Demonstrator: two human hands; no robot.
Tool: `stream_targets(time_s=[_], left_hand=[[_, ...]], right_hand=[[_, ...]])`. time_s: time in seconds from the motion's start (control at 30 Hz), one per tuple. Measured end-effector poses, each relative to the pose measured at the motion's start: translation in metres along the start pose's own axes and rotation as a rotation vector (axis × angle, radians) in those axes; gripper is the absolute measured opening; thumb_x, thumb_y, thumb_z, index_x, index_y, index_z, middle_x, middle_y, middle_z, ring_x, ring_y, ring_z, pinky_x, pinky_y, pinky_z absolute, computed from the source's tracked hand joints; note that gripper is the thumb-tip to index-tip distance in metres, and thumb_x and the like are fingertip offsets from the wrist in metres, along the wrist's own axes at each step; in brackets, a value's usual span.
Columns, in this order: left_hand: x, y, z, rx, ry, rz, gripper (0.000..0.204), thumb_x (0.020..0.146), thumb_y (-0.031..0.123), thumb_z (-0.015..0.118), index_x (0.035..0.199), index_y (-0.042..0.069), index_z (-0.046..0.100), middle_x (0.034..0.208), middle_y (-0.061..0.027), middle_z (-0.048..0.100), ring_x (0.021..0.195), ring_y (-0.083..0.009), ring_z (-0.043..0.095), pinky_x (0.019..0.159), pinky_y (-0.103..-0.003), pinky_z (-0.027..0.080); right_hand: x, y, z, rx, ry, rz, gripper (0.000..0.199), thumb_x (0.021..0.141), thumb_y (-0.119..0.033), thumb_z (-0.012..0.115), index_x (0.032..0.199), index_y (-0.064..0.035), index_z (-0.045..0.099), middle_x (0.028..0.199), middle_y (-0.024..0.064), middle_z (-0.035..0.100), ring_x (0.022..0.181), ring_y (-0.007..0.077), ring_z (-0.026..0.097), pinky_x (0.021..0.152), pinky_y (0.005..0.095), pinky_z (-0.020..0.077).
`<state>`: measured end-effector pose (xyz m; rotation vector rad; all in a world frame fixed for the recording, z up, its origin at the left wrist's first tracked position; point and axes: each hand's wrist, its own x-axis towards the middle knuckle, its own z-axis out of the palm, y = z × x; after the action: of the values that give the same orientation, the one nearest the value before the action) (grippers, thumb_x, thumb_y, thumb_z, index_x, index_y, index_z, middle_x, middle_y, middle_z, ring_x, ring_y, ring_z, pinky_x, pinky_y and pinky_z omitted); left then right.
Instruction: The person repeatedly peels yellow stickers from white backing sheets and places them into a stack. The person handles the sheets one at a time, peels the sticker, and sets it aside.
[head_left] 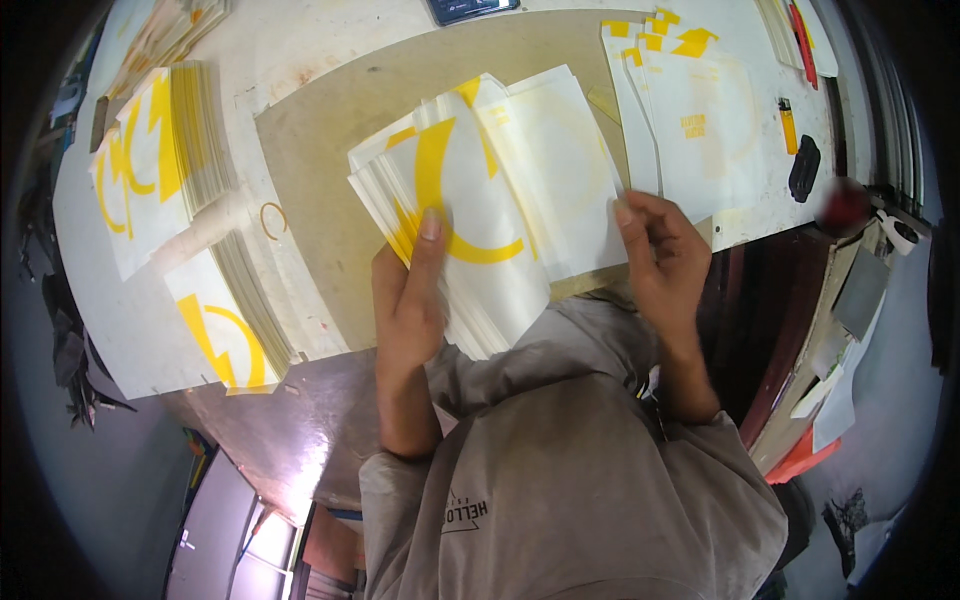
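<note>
A thick stack of white paper sheets with yellow printing (495,235) is in my left hand (410,300), whose thumb lies on top while the fingers are hidden beneath. The sheets are fanned, with many layered edges on the left and bottom. One white sheet (575,170) extends from the stack's right side, its back faintly showing the print. My right hand (668,245) pinches the right edge of that sheet between thumb and fingers. Both hands are above a brown board (310,180) at the table's near edge.
Two piles of similar printed sheets, an upper pile (160,140) and a lower pile (225,320), lie at left. More loose sheets (690,120) are spread at right. Beyond them are a yellow lighter (788,128), a black object (803,168) and a red pen (803,45). A phone (470,8) sits at the far edge.
</note>
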<state>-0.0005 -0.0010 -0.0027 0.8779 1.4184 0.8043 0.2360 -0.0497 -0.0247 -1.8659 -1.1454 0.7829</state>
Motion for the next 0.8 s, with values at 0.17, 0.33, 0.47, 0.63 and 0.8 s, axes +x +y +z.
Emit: stream_targets(time_s=[0.17, 0.33, 0.47, 0.63, 0.8], left_hand=[[0.000, -0.002, -0.003, 0.120, 0.002, 0.033, 0.034, 0.107, 0.012, 0.053, 0.132, -0.010, 0.059, 0.131, -0.0213, 0.059, 0.120, -0.0273, 0.059, 0.105, -0.036, 0.045], [0.000, -0.008, 0.002, 0.152, -0.004, 0.205, 0.035, 0.108, 0.021, 0.051, 0.124, -0.008, 0.061, 0.114, -0.0138, 0.064, 0.105, -0.0202, 0.058, 0.092, -0.033, 0.046], [-0.001, -0.017, -0.007, 0.220, -0.006, 0.167, 0.032, 0.107, 0.008, 0.051, 0.133, -0.007, 0.060, 0.127, -0.0225, 0.059, 0.116, -0.0315, 0.059, 0.101, -0.039, 0.046], [-0.002, -0.028, -0.014, 0.203, -0.028, 0.207, 0.033, 0.107, 0.007, 0.051, 0.136, -0.007, 0.060, 0.128, -0.0244, 0.058, 0.117, -0.0342, 0.060, 0.103, -0.039, 0.046], [0.001, -0.014, -0.005, 0.156, 0.003, 0.142, 0.030, 0.108, 0.014, 0.052, 0.128, -0.006, 0.062, 0.119, -0.0184, 0.061, 0.109, -0.0263, 0.059, 0.097, -0.035, 0.046]], right_hand=[[-0.013, -0.015, 0.010, -0.084, -0.063, -0.301, 0.040, 0.081, -0.014, 0.086, 0.113, 0.0030, 0.068, 0.102, 0.0163, 0.071, 0.085, 0.0238, 0.068, 0.073, 0.0322, 0.0552], [-0.035, -0.035, 0.033, -0.023, -0.239, -0.276, 0.059, 0.073, -0.021, 0.092, 0.122, 0.0017, 0.066, 0.113, 0.0154, 0.067, 0.087, 0.0218, 0.067, 0.067, 0.0320, 0.0529], [-0.033, -0.031, 0.030, -0.177, -0.124, -0.335, 0.062, 0.072, -0.023, 0.093, 0.121, 0.0034, 0.065, 0.111, 0.0177, 0.064, 0.085, 0.0275, 0.066, 0.067, 0.0356, 0.0548], [-0.002, -0.014, 0.009, -0.343, 0.063, -0.199, 0.044, 0.079, -0.018, 0.087, 0.114, 0.0007, 0.069, 0.096, 0.0126, 0.066, 0.069, 0.0205, 0.059, 0.059, 0.0315, 0.0491], [0.000, -0.009, 0.010, -0.167, -0.005, -0.017, 0.034, 0.082, -0.013, 0.085, 0.109, 0.0018, 0.071, 0.085, 0.0091, 0.069, 0.062, 0.0130, 0.054, 0.055, 0.0275, 0.0429]])
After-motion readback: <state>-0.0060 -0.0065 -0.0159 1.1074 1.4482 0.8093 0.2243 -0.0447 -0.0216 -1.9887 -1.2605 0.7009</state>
